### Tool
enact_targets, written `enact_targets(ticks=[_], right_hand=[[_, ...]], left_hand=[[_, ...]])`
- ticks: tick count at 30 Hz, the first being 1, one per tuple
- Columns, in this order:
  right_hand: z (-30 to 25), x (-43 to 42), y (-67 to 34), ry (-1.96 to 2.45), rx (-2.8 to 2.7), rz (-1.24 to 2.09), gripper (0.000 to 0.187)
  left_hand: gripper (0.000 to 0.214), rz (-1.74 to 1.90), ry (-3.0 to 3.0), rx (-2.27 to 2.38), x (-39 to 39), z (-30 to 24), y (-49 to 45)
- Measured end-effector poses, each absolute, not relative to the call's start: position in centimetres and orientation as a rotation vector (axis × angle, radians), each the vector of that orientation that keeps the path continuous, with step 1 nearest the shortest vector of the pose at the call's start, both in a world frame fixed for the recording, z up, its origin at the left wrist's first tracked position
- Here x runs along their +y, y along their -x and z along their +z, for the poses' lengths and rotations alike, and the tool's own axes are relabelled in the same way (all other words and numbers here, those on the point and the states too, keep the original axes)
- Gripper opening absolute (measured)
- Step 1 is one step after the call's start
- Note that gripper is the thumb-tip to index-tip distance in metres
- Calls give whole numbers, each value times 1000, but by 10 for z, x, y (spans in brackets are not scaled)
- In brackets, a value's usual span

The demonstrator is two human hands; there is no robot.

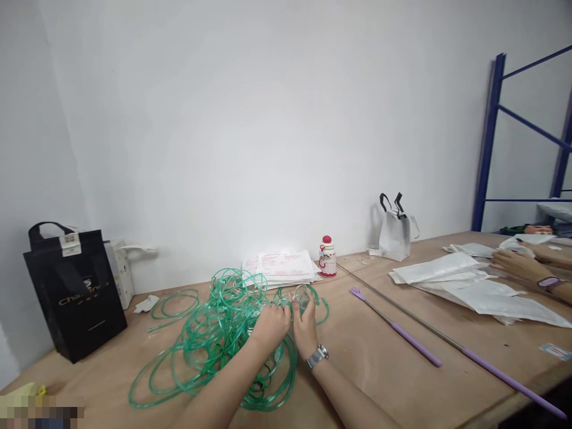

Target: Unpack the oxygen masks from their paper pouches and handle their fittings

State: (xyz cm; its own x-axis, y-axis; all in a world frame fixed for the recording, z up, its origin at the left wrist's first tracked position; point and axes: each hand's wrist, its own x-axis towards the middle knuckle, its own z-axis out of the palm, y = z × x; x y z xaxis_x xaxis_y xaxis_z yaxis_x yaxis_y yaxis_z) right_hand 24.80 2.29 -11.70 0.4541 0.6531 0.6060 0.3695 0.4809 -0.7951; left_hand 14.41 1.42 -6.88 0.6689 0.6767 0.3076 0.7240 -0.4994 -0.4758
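Note:
A large tangle of translucent green tubing (pixel 192 342) lies on the wooden table in front of me. My right hand (pixel 305 325), with a metal watch on its wrist, is wrapped around a clear rounded plastic piece (pixel 301 298) at the tangle's right edge. Close beside it, my left hand (pixel 272 323) is closed, its knuckles up, over the tubing. What its fingers pinch is hidden from view. Green loops run behind and beneath both hands.
Printed white packets (pixel 281 268) and a red-topped bottle (pixel 328 259) stand near the wall. A black bag (pixel 75 298) is left; a white bag (pixel 395 235) is back right. Two purple-handled rods (pixel 415 344) lie right, near white pouches (pixel 473 286) and another person's hands (pixel 518 265).

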Motion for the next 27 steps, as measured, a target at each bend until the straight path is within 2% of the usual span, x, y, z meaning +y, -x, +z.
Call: enact_targets(ticks=[11, 18, 27], right_hand=[[-115, 24, -253, 1121, -1073, 226, 59], [-114, 27, -253, 1095, -1179, 138, 50], [-127, 44, -270, 1185, -1365, -29, 45]], left_hand=[[28, -253, 2178, -977, 14, -73, -149], [28, -321, 2121, -900, 19, -86, -129], [16, -354, 2166, -847, 11, -98, -115]])
